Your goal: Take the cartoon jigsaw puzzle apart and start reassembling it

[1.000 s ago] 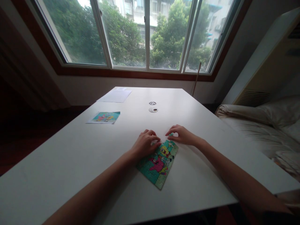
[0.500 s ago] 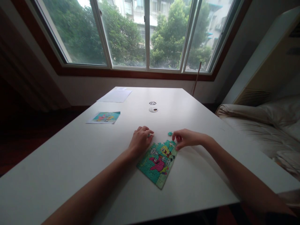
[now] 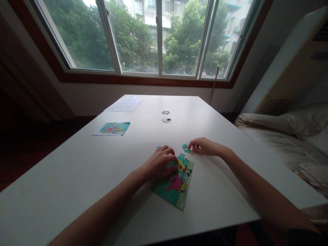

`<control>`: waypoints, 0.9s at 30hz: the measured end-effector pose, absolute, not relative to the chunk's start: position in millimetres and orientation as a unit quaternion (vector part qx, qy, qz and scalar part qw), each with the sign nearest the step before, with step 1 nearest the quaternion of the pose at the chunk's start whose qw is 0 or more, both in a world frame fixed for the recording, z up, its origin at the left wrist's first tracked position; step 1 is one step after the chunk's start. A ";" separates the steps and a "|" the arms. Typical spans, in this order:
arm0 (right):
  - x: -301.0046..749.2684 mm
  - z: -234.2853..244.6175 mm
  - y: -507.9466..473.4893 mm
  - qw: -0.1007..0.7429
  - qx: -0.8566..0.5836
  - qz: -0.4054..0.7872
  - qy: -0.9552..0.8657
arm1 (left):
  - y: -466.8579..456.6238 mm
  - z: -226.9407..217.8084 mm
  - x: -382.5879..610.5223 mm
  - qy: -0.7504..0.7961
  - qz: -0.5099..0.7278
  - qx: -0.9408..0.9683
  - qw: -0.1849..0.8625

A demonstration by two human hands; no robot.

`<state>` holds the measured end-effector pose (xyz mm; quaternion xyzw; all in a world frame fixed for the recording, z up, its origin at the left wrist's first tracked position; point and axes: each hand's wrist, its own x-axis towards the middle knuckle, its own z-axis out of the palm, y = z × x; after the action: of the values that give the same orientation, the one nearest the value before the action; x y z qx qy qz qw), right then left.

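Nearest us on the white table (image 3: 77,191) lies one cartoon jigsaw puzzle (image 3: 176,186); we read no writing on it. Our left hand (image 3: 160,164) rests on its far left corner, fingers curled together. Just beyond, our right hand (image 3: 205,147) pinches loose teal puzzle pieces (image 3: 186,148) between thumb and fingertips. Farther left lies one printed picture (image 3: 112,128), then two round caps (image 3: 166,117), and farthest one paper sheet (image 3: 124,105).
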<state>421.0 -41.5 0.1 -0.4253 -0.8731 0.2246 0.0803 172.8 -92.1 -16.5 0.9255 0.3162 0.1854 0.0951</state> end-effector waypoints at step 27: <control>374.3 -0.8 -59.5 0.301 -0.317 0.517 -0.736 | -79.3 -22.9 175.9 0.404 0.391 0.804 0.191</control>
<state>374.3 -59.5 -0.8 -0.3171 -0.7357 0.5173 0.3010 175.9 -79.3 -22.9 0.8045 0.4042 0.3911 0.1911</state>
